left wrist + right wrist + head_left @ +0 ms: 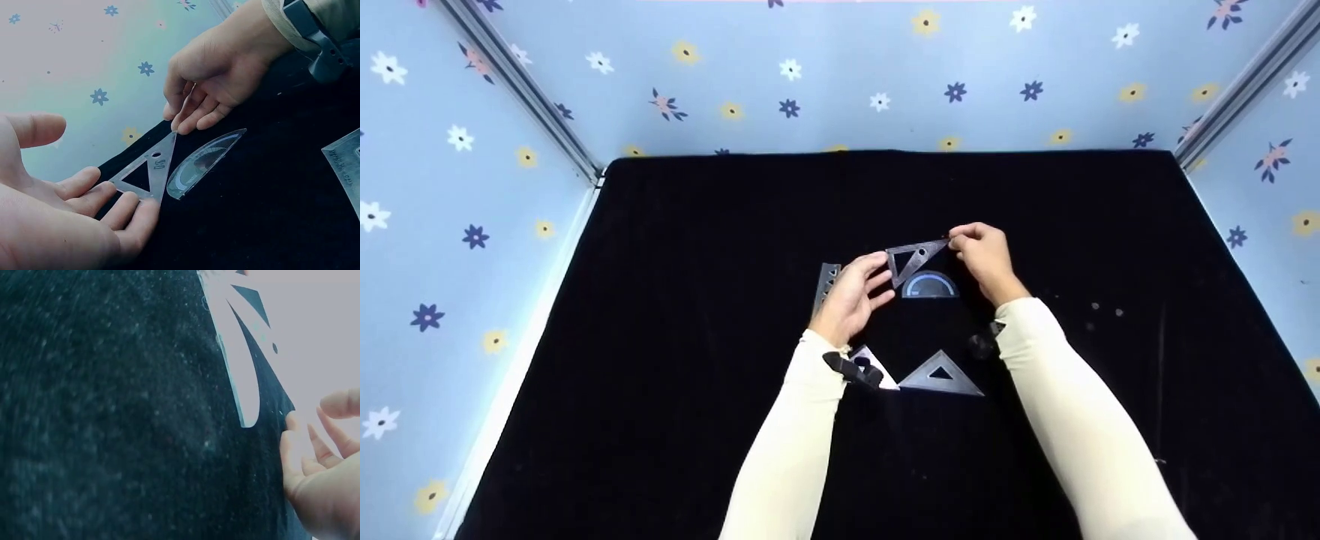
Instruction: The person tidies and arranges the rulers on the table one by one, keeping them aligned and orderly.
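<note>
Head view: you seem to be positioning the set square (913, 264) beside the protractor (930, 286). Left hand (851, 296) spread; right hand (986, 255), can't tell. Next calls for gentle alignment.

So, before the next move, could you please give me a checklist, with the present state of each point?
1. The right hand pinches the tip of the upper set square: ok.
2. The left hand holds it firmly: cannot tell, though its fingers touch the other end.
3. Protractor free of both hands: ok, neither touches it.
4. Ruler fully visible in the head view: not ok, the left hand partly covers it.
5. The upper set square flat on the black cloth: cannot tell.
</note>
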### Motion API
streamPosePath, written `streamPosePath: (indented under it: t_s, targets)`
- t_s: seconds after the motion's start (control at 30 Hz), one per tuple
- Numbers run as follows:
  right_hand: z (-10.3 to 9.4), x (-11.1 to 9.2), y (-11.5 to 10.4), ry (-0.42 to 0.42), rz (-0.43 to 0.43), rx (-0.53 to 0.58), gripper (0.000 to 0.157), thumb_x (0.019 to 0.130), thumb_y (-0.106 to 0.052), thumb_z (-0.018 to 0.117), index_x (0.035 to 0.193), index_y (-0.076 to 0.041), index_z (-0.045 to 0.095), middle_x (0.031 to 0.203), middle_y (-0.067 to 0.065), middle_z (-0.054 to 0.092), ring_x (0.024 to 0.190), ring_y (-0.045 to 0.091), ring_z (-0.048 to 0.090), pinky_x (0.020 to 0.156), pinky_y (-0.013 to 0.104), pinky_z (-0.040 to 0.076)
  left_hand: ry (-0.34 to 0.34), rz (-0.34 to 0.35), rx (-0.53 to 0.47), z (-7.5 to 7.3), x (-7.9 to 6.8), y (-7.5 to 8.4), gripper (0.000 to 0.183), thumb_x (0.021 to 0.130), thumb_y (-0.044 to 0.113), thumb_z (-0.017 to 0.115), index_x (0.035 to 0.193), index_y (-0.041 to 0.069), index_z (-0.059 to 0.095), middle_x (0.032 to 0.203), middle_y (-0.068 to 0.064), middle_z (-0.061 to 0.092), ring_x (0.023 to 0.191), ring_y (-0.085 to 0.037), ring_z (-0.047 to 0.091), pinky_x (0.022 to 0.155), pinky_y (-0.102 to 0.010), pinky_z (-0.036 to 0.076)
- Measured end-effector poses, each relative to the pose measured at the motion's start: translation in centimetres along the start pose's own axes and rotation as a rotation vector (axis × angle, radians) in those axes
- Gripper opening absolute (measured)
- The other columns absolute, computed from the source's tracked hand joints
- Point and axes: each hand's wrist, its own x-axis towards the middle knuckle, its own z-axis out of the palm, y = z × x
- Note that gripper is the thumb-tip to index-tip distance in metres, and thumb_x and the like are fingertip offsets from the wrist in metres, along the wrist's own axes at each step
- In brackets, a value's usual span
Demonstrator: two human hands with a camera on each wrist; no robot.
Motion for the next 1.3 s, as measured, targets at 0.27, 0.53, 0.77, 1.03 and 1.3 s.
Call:
streamPosePath:
  t_s: [0.27, 0.53, 0.77, 1.03, 1.3]
  targets:
    - [-0.2, -0.5, -0.1, -0.022, 0.03, 0.117, 0.02, 0.095, 0.003, 0.054, 0.111, 0.012, 0.063, 0.11, 0.023, 0.064, 0.091, 0.022, 0.068, 0.083, 0.033, 0.057, 0.026, 0.037, 0.032, 0.1, -0.3, 0.0, 0.046, 0.097, 0.016, 0.059, 0.139, -0.003, 0.051, 0.147, -0.013, 0.047, 0.136, -0.032, 0.041, 0.107, -0.047, 0.04]
    - [-0.7, -1.2, -0.2, -0.035, 0.073, 0.224, 0.021, 0.094, 0.007, 0.053, 0.113, 0.013, 0.06, 0.117, 0.026, 0.061, 0.088, 0.02, 0.069, 0.088, 0.036, 0.056, 0.015, 0.065, 0.011, 0.0, -0.4, -0.5, 0.052, 0.094, 0.021, 0.062, 0.14, -0.001, 0.052, 0.152, -0.012, 0.042, 0.139, -0.034, 0.037, 0.109, -0.048, 0.038]
    - [-0.8, -1.7, -0.4, -0.037, 0.047, 0.195, 0.022, 0.095, 0.005, 0.053, 0.114, 0.015, 0.059, 0.115, 0.026, 0.062, 0.09, 0.022, 0.069, 0.088, 0.037, 0.056, 0.001, 0.075, 0.03, 0.1, -0.4, -0.6, 0.055, 0.092, 0.029, 0.062, 0.139, 0.001, 0.054, 0.154, -0.008, 0.041, 0.141, -0.03, 0.035, 0.113, -0.051, 0.027]
    - [-1.1, -2.3, -0.4, -0.033, 0.061, 0.248, 0.018, 0.095, 0.007, 0.051, 0.11, 0.013, 0.06, 0.113, 0.025, 0.063, 0.087, 0.02, 0.07, 0.085, 0.034, 0.057, -0.001, 0.086, 0.057, 0.1, -0.8, -0.4, 0.055, 0.094, 0.031, 0.06, 0.14, 0.002, 0.054, 0.151, -0.006, 0.044, 0.141, -0.028, 0.034, 0.113, -0.051, 0.024]
    - [-1.4, -3.2, -0.4, -0.012, 0.061, 0.309, 0.016, 0.095, 0.01, 0.049, 0.106, 0.012, 0.06, 0.113, 0.027, 0.063, 0.086, 0.02, 0.07, 0.081, 0.031, 0.058, -0.039, 0.158, 0.114, -0.1, -1.2, -0.7, 0.052, 0.096, 0.026, 0.058, 0.143, 0.004, 0.054, 0.147, -0.007, 0.05, 0.135, -0.027, 0.04, 0.109, -0.049, 0.031]
